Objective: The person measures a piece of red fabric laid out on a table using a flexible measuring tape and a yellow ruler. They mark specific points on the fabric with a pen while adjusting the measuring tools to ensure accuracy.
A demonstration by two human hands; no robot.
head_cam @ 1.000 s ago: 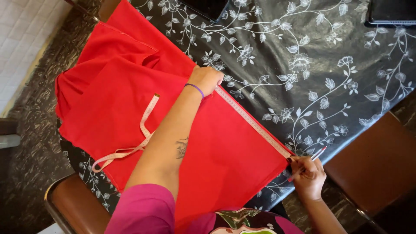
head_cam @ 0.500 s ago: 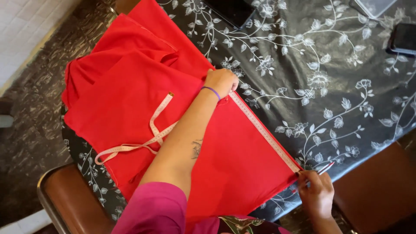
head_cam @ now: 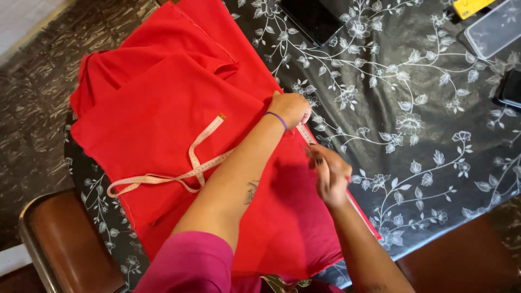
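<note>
The left hand (head_cam: 291, 108) lies curled, knuckles up, on the right edge of the red fabric (head_cam: 179, 135), pressing down the near end of a pale measuring tape that shows just below its fingers. A purple band circles the wrist behind it. The right hand (head_cam: 330, 172) hovers just nearer the person than the left, over the same fabric edge; it is blurred, its fingers drawn together, seemingly pinching the tape (head_cam: 307, 135) or a small dark thing, though the view is too soft to tell which. The red fabric spreads out from under both hands to the left, folded in layers, its edge running on past the right hand toward the person. A second loop of measuring tape (head_cam: 187, 168) lies loose on the fabric, left of the left forearm. The worktop (head_cam: 434, 108) beyond both hands carries a dark cloth with white flowers. A brown chair (head_cam: 65, 244) stands left of the person's elbow.
</note>
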